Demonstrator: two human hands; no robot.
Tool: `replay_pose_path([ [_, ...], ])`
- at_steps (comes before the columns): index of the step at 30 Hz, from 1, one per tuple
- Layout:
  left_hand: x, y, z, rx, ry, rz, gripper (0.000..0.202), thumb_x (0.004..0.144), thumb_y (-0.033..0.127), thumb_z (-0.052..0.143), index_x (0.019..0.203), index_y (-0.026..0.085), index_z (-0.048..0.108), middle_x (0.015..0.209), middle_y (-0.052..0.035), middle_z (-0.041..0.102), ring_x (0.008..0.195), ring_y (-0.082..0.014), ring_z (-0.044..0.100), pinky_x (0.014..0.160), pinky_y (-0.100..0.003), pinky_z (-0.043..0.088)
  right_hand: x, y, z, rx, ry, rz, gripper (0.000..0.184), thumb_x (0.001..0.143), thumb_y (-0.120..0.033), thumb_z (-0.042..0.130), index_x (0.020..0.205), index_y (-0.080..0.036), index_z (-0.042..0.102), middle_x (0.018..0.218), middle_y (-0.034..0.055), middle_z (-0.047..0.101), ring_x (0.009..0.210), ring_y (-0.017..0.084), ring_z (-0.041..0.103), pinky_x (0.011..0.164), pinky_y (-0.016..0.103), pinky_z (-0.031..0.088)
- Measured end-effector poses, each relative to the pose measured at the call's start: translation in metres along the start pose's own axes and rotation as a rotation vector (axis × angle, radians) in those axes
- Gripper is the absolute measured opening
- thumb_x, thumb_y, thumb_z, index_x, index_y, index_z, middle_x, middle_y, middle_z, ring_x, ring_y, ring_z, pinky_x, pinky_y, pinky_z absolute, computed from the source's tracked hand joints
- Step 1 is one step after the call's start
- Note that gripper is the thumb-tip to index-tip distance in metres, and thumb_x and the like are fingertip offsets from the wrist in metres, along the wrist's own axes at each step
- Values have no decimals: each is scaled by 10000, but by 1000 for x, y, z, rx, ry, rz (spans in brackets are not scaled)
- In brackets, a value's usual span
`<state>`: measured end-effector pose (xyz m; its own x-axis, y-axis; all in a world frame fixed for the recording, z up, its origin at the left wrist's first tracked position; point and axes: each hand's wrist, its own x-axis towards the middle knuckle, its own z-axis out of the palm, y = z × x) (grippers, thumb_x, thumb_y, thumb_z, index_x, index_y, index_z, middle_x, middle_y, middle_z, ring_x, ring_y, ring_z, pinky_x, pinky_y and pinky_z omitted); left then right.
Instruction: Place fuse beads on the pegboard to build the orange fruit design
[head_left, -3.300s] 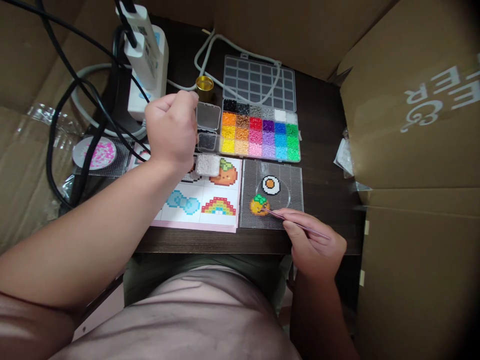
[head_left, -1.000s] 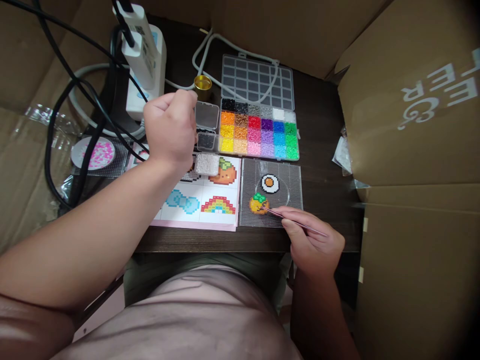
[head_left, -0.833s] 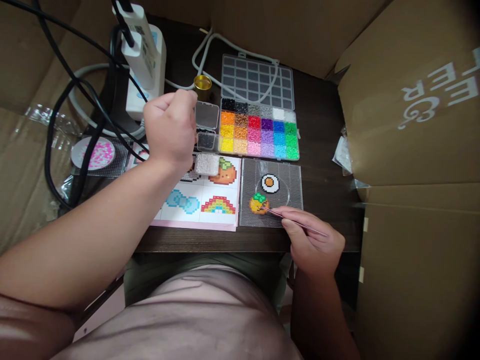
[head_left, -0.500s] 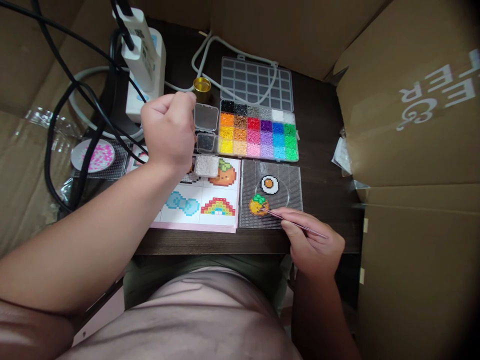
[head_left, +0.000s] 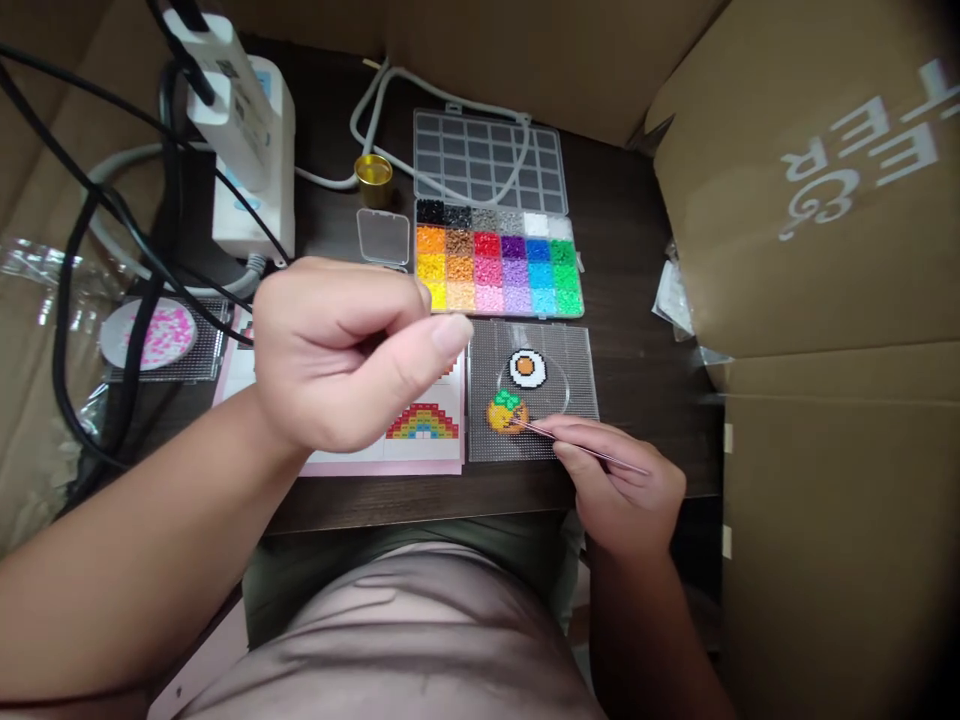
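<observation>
Fingers (head_left: 581, 438) of right hand (head_left: 622, 490) pinch tweezers (head_left: 536, 431), tip touching orange, green-leafed bead fruit (head_left: 501, 416); left hand (head_left: 337, 350) clenched, contents undeterminable.

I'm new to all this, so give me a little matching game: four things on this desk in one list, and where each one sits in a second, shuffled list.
Things:
1. tweezers
2. gold cap
3. pink beads
4. bead egg

Places:
A. on the round plate at the far left
B. on the clear pegboard, just in front of the bead box
C. in the right hand
D. at the back, between the power strip and the box's open lid

Pairs: 1-C, 2-D, 3-A, 4-B.
</observation>
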<state>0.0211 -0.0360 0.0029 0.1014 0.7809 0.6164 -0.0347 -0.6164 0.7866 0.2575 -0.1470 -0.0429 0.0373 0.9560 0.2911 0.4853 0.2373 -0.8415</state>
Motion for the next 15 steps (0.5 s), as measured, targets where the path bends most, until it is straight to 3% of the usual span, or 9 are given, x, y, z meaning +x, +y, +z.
replay_pose_path([
  [1,2,1,-1,-28,-173,39,430,762,196,696,443,162,410,416,31,348,374,-48,312,393,-230,236,0,0,0,1,-2,-2,346,809,-29,669,983,-312,764,961,-62,776,866,117,731,850,238,588],
  [3,6,3,-2,-70,-369,68,378,774,135,641,471,164,417,417,27,374,372,-53,329,390,-226,247,1,-1,0,7,-5,-6,345,811,-27,665,981,-309,764,957,-61,776,862,117,732,850,237,588],
  [7,9,5,0,-79,-382,-18,394,735,142,674,429,162,426,385,21,383,361,-59,340,380,-231,249,1,-2,0,31,-4,-8,335,815,-25,659,968,-304,765,958,-57,776,854,122,733,840,243,592],
  [12,8,-1,1,-123,-294,-222,440,637,172,797,367,170,449,362,21,361,354,-58,316,370,-252,222,0,-1,0,30,7,-7,324,812,-27,662,959,-295,766,951,-50,777,851,130,735,836,253,596],
  [15,6,-6,1,-77,-328,-95,433,688,168,749,407,168,420,385,28,352,370,-59,317,376,-247,216,0,0,0,20,8,-7,326,810,-28,665,964,-297,766,952,-49,777,851,130,735,836,252,596],
])
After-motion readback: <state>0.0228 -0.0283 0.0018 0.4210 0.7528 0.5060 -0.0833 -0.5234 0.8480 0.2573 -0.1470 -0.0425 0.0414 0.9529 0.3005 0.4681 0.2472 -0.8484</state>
